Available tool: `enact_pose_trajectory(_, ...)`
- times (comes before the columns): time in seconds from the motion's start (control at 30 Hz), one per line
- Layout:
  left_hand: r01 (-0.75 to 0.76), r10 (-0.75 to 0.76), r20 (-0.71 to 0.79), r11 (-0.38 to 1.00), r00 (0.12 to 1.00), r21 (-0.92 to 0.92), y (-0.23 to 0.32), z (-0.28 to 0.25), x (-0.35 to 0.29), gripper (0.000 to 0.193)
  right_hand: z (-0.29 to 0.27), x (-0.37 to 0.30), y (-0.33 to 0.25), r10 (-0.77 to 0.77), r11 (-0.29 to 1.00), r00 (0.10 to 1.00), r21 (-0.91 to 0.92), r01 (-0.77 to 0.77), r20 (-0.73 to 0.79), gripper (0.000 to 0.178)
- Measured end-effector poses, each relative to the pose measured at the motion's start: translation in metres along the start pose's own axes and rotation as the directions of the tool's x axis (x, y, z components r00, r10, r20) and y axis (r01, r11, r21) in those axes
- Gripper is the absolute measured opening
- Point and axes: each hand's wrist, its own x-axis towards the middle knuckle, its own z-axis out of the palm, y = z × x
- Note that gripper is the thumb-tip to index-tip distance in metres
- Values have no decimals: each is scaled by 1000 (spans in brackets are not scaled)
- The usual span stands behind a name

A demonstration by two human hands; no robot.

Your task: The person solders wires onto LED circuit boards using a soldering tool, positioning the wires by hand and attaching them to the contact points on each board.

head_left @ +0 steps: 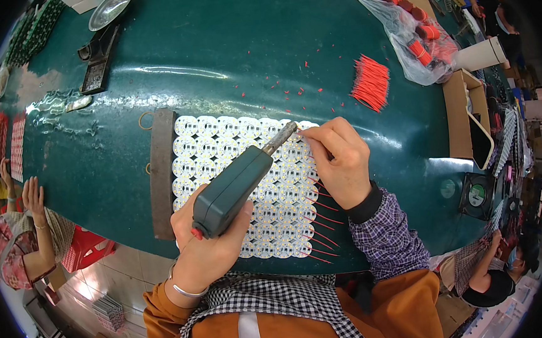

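Observation:
A panel of joined round white LED circuit boards (275, 228) lies on the green table. My left hand (211, 255) is wrapped round a dark green soldering gun (234, 187), whose metal tip points at the panel's far right corner. Close to that tip, my right hand (343, 161) has thumb and forefinger pinched together at the panel's edge. What they hold is too small to make out. Several thin red wires (326, 235) stick out from the panel's right edge, nearer me than my right hand. A dark metal bar (163, 176) runs along the panel's left side.
A pile of red wires (370, 83) lies at the far right, beside a clear plastic bag (410, 49) with red bundles. A cardboard box (465, 118) stands at the right edge. A black tray (97, 71) and metal bowl (111, 9) sit far left. Co-workers sit at both sides.

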Motion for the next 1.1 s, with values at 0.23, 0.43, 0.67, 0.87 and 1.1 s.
enact_pose_trajectory(0.23,-102,101,-51,994,994,-25,1,-1,-1,18,1,1,0,-12,1000,1000,-3,12,-9,15)
enact_pose_trajectory(0.43,-91,88,-66,995,994,-46,2,-1,-2,19,1,0,0,-6,1000,1000,-4,6,-14,15)
enact_pose_trajectory(0.67,10,-12,-29,998,1000,-69,-1,3,-2,15,1,0,0,-5,1000,1000,-4,5,-19,15)
enact_pose_trajectory(0.87,2,-2,-2,1000,1000,-20,1,1,-1,11,1,0,0,-7,1000,1000,-4,6,-17,15)
enact_pose_trajectory(1.1,-125,120,-82,991,989,-49,0,1,-3,17,0,1,0,-4,1000,1000,-6,4,-15,15)
